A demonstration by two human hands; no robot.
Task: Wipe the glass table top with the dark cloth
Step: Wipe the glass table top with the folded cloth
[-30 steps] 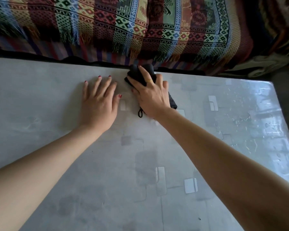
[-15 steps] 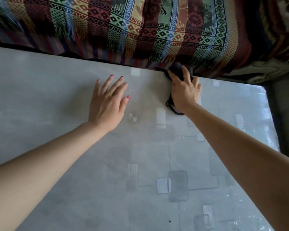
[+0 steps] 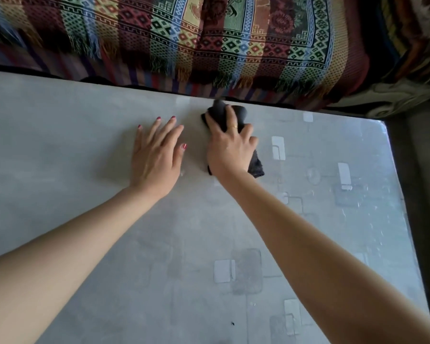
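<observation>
From the head camera, looking down, a glass table top (image 3: 90, 150) fills most of the view, pale grey with faint square and rectangular patterns showing through it and bright reflections along its right side.

The right hand (image 3: 230, 148) is near the far edge of the table, a little right of centre, pressing down on the dark cloth (image 3: 224, 115). Its fingers are spread and bent over the bunched fabric — they hold the cloth against the glass. The cloth sticks out beyond the fingertips toward the far edge and again below the heel of the hand, where a fuzzy corner lies on the glass. A gold ring (image 3: 235, 126) sits on one finger.

The left hand (image 3: 157, 155) lies flat on the glass just beside the right hand, on its left, palm down, with straight fingers slightly fanned and pointing toward the far edge; it holds nothing. Its nails are painted dark pink. Both forearms reach in from the bottom corners of the view.

Beyond the table's far edge hangs a woven blanket (image 3: 209, 40) in striped, geometric patterns — red, green, blue and yellow — with a fringe along its lower hem. A small dark speck (image 3: 232, 323) lies on the glass near the bottom of the view.
</observation>
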